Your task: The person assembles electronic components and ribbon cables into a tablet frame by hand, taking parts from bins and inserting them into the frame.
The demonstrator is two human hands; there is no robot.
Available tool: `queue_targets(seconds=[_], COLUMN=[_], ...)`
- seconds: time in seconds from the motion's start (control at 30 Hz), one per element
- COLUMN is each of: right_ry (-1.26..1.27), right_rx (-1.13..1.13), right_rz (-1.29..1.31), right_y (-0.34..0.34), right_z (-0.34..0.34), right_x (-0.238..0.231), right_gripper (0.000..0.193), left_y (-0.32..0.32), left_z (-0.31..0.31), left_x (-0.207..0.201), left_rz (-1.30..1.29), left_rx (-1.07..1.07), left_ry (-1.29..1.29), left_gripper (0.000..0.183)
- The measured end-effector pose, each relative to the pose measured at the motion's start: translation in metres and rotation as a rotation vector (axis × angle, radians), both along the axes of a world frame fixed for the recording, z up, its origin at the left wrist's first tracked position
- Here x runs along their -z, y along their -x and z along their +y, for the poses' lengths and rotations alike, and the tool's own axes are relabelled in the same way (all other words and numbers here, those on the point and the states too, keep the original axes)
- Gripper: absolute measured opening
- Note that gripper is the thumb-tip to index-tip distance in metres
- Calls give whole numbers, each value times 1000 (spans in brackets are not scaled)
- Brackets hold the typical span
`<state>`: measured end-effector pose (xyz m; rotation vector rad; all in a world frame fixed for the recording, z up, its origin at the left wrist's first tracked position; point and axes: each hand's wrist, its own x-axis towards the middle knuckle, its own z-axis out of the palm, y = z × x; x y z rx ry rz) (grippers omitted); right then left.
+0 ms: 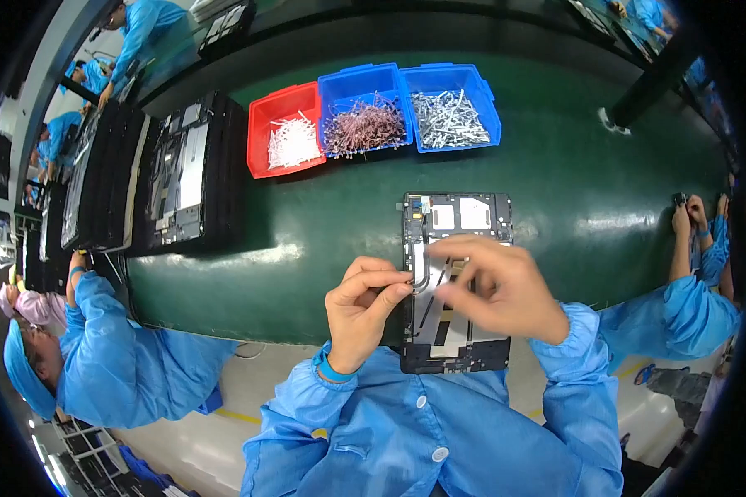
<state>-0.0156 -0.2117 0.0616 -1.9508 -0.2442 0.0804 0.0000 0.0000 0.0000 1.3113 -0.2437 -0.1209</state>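
An opened tablet housing [464,331] lies on the green bench in front of me, its inner boards and silver plates showing. My left hand [360,311] is at its left edge, thumb and forefinger pinched together. From that pinch a thin dark cable [425,261] curves up along the housing's left side. Over the middle of the housing hovers my right hand [510,286], blurred by motion. Its thumb and forefinger are spread apart, with nothing visible between them. The right hand covers part of the housing's right side.
Beyond the housing stand a red bin [261,137] of white strips, a blue bin [360,79] of brownish cables and another blue bin [439,76] of silvery strips. Stacked black trays [220,182] with tablet housings stand left. Co-workers in blue [133,364] sit on both sides.
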Motion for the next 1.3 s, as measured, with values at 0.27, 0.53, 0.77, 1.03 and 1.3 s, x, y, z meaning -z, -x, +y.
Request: queue_targets(seconds=[0.27,0.53,0.77,1.03,1.3], right_ry=[-18,247,112,-188,-184], right_rx=[-55,83,14,21,37], right_rz=[-272,-738,-593,-346,-316], right_y=[-6,-7,-6,-2,-4], right_z=[25,32,30,28,28], right_x=[28,37,33,30,32], right_gripper=[16,20,15,14,12], left_y=[-4,-5,-4,-11,-6], left_z=[5,10,9,10,7], left_x=[-6,-3,-9,-19,-22], left_rz=[-84,-46,-80,-538,-748], left_rx=[-13,-8,6,-88,-205], left_ry=[-66,-67,-130,-489,-755], left_gripper=[14,15,14,22,25])
